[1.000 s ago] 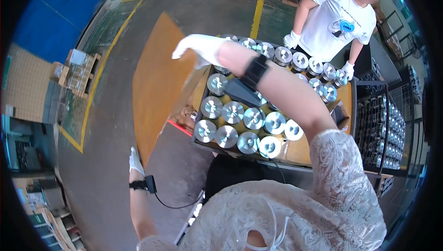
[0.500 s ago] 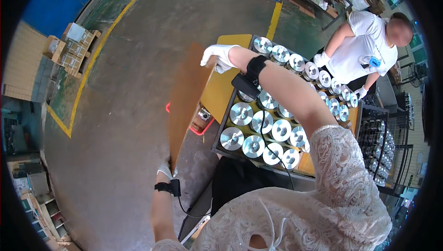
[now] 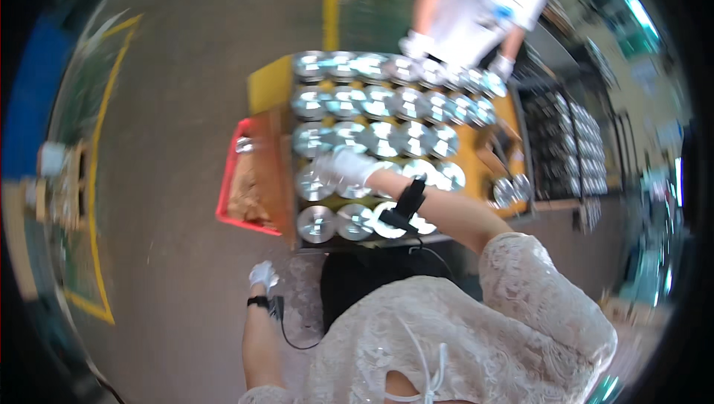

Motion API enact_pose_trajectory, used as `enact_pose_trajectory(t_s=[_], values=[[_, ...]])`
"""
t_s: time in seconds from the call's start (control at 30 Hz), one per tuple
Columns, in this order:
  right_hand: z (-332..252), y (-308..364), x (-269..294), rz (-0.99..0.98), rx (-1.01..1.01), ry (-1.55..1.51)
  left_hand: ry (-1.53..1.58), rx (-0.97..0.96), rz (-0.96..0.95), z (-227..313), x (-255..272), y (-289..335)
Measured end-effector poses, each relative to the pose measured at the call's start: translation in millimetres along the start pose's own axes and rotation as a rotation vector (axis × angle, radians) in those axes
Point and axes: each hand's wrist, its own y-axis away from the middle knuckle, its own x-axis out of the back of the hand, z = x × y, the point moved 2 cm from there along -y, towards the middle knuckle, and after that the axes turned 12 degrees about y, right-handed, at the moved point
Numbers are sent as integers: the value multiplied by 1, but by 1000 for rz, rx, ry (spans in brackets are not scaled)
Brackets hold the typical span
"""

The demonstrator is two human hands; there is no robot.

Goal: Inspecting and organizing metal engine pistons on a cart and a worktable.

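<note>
My left hand [image 3: 262,275], in a white glove, hangs low to the left of the table with nothing visible in it and its fingers loosely apart. My right hand [image 3: 345,168], also gloved, is over the near-left discs; motion smears its fingers. Whether it touches a disc cannot be seen. Shiny round metal discs [image 3: 316,223] with raised centres stand in rows on the table. Along the table's left edge a brown board [image 3: 278,170] stands on edge, apart from both hands. A yellow board [image 3: 270,86] shows at the far left corner.
A red crate [image 3: 225,196] with brown material and a metal part sits left of the table. Across it stands a person [image 3: 476,14] with gloved hands by the discs. A small open box [image 3: 500,150] lies on the table's right part. A rack of metal parts [image 3: 569,147] stands at right.
My hands have let go of the brown board, which is now at the table's left edge. My right hand has moved over the discs. The whole view has turned toward the right.
</note>
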Motion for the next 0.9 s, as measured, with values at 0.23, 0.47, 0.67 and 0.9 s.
enact_pose_trajectory(t_s=[0.23,0.47,0.67,0.9], values=[[-4,258,-53,-354,-820,-1225,-116,-9,133,-19,-11,27],[116,394,-130,25,-1093,-1900,66,-218,206,-1,-73,84],[194,402,-194,-141,-991,-2512,-261,-576,98,-2,-242,228],[217,364,-195,16,-814,-1820,-667,-643,79,-50,-361,327]])
